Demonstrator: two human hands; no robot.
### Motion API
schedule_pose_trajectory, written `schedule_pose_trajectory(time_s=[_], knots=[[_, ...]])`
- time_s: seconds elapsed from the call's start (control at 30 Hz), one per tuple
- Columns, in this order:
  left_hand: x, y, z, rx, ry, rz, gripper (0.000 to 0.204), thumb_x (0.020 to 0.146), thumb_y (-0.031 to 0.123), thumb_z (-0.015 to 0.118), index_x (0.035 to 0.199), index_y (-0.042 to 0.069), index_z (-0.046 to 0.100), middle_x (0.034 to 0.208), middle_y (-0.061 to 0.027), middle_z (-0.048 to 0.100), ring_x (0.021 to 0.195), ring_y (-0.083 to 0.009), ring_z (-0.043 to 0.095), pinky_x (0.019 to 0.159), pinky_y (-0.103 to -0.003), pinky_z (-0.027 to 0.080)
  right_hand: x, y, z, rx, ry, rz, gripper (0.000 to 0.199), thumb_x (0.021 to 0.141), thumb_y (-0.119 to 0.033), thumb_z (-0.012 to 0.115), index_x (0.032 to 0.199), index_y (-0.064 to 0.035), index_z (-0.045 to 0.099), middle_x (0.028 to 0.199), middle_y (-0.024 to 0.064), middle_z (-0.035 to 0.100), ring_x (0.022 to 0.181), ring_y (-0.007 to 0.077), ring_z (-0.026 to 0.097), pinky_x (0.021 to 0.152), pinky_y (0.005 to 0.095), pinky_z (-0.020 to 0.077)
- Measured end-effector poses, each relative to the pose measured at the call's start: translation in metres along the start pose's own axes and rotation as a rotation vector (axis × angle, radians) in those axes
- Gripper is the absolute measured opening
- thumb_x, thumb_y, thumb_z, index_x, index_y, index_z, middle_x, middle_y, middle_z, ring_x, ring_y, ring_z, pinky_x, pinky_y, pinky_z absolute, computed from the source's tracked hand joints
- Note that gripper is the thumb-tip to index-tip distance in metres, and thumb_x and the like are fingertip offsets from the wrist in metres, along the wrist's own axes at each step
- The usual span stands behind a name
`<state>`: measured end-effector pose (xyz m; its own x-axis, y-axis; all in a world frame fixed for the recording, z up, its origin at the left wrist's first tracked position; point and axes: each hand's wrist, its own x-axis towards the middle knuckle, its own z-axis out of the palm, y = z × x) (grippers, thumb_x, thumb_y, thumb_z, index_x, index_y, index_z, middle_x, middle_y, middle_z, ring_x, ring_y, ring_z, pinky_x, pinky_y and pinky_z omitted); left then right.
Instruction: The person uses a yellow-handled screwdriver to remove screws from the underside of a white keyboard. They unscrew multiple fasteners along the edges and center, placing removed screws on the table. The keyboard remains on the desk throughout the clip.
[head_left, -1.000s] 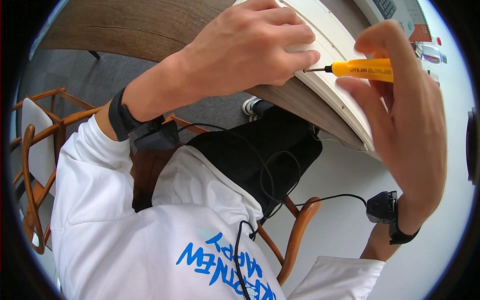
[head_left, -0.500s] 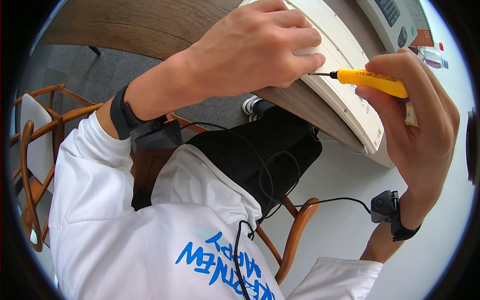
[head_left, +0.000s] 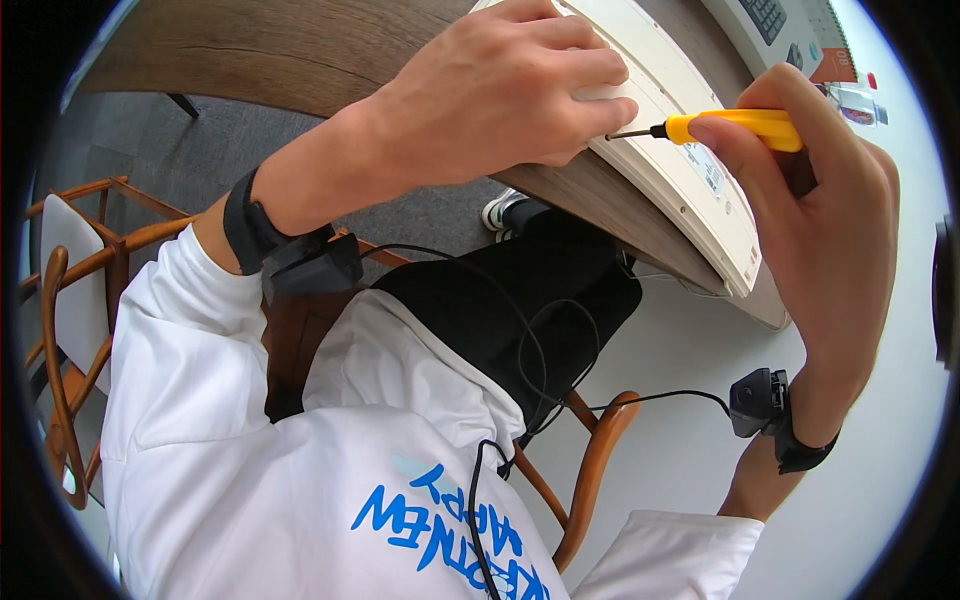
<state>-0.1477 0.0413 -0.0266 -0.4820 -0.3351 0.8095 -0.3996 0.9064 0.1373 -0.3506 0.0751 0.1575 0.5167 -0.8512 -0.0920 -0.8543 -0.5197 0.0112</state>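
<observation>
An off-white keyboard (head_left: 690,205) lies underside up along the table's edge, with small screw holes and a label on it. My left hand (head_left: 510,85) is curled over its near part, fingers bent and pressing on it; the fingertips are partly hidden. My right hand (head_left: 835,210) grips a screwdriver (head_left: 765,127) by its yellow handle, thumb along the side. The thin shaft points left, nearly level in the picture, and its tip meets the keyboard at a small hole near the edge, beside my left fingers.
The keyboard rests on a brown wooden table (head_left: 250,50). Beyond it stand a white box (head_left: 775,40) with a keyboard picture and a clear bottle (head_left: 855,104). Wooden chairs (head_left: 60,330) flank me. A black cable (head_left: 650,401) runs across my lap to my right wrist.
My right hand has moved slightly up and left, and its thumb has shifted along the screwdriver handle. The shaft now slants a little upward toward the handle. The left hand keeps its grip.
</observation>
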Motion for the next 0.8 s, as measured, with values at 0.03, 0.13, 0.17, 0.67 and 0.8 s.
schedule_pose_trajectory(time_s=[0.03, 0.13, 0.17, 0.67, 0.8], knots=[[-0.001, 0.0, 0.001, -0.006, -0.003, -0.007, 0.02, 0.091, 0.015, 0.072, 0.108, 0.005, 0.076, 0.112, -0.0122, 0.074, 0.107, -0.0244, 0.072, 0.093, -0.036, 0.056, 0.0, 0.001, 0.002, -0.011, 0.008, -0.004, 0.027, 0.096, -0.025, 0.078, 0.113, -0.0055, 0.07, 0.085, 0.0088, 0.071, 0.065, 0.0126, 0.066, 0.055, 0.0195, 0.0462], [-0.002, 0.0, 0.007, 0.007, 0.037, 0.008, 0.019, 0.093, 0.016, 0.072, 0.109, 0.004, 0.076, 0.113, -0.0134, 0.075, 0.109, -0.0258, 0.072, 0.094, -0.037, 0.057, -0.003, 0.004, 0.009, -0.077, 0.098, -0.076, 0.028, 0.101, -0.023, 0.073, 0.123, -0.0076, 0.068, 0.097, 0.0106, 0.072, 0.077, 0.0171, 0.07, 0.063, 0.0226, 0.0529], [-0.001, -0.002, 0.009, 0.018, 0.067, 0.028, 0.019, 0.094, 0.016, 0.073, 0.109, 0.004, 0.076, 0.113, -0.0138, 0.075, 0.109, -0.0262, 0.072, 0.094, -0.037, 0.057, -0.005, 0.004, 0.012, -0.116, 0.137, -0.108, 0.028, 0.103, -0.022, 0.07, 0.127, -0.0084, 0.067, 0.103, 0.0113, 0.072, 0.083, 0.0189, 0.071, 0.067, 0.0239, 0.0551], [0.001, -0.002, 0.005, 0.065, 0.049, 0.031, 0.019, 0.091, 0.015, 0.072, 0.106, 0.004, 0.075, 0.109, -0.0111, 0.073, 0.105, -0.0236, 0.071, 0.092, -0.036, 0.056, -0.007, 0.032, -0.017, 0.007, 0.021, -0.365, 0.026, 0.102, -0.002, 0.065, 0.128, -0.0024, 0.068, 0.115, 0.0151, 0.073, 0.097, 0.0219, 0.075, 0.082, 0.0271, 0.062], [-0.002, -0.002, 0.007, 0.076, 0.041, 0.028, 0.019, 0.09, 0.015, 0.073, 0.105, 0.005, 0.075, 0.108, -0.0104, 0.072, 0.105, -0.0231, 0.071, 0.091, -0.035, 0.056, -0.009, 0.033, -0.019, 0.007, 0.019, -0.246, 0.028, 0.102, -0.011, 0.069, 0.128, -0.0032, 0.069, 0.107, 0.0124, 0.075, 0.079, 0.0151, 0.074, 0.073, 0.0222, 0.0604]])
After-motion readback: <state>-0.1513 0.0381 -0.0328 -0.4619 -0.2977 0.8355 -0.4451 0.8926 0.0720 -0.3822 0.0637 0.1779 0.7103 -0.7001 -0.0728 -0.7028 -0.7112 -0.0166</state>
